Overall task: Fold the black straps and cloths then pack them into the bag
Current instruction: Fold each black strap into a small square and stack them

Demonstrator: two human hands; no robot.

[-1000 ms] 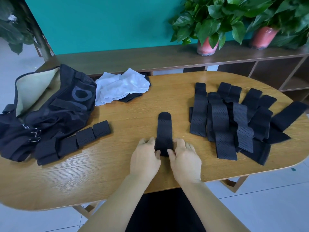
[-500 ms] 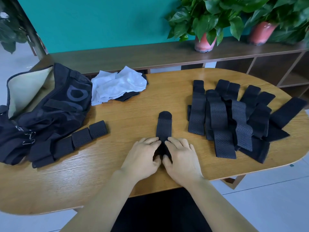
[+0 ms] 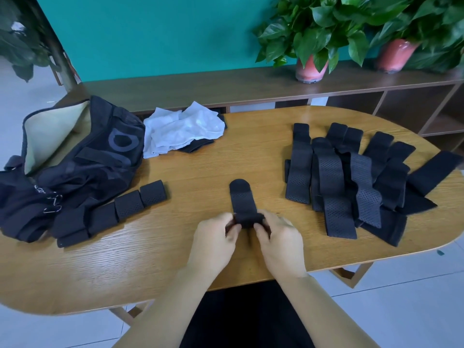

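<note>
Duffel bag [image 3: 75,156] lies slumped at the bench's left end, its mouth open toward the far left corner and pale lining showing. Just beside it, toward the near edge, sits a row of rolled straps [image 3: 110,214], already folded. White cloths [image 3: 183,131] are heaped on a dark cloth at the far edge, unfolded.

At the middle of the near edge, the left hand [image 3: 213,244] and right hand [image 3: 281,244] meet on one perforated strap [image 3: 242,199]; the fingers of both hands are clamped on its near end, which is turned over into a first fold, while the rounded far end lies flat on the bench [image 3: 226,162]. The step in hand looks like rolling this strap. Next it needs the roll carried forward, kept tight and square, then set with the others.

At the right end the unfolded strap pile [image 3: 351,182] fans out, one strap reaching the right edge. Bare wood lies between hands, bag and pile.
</note>
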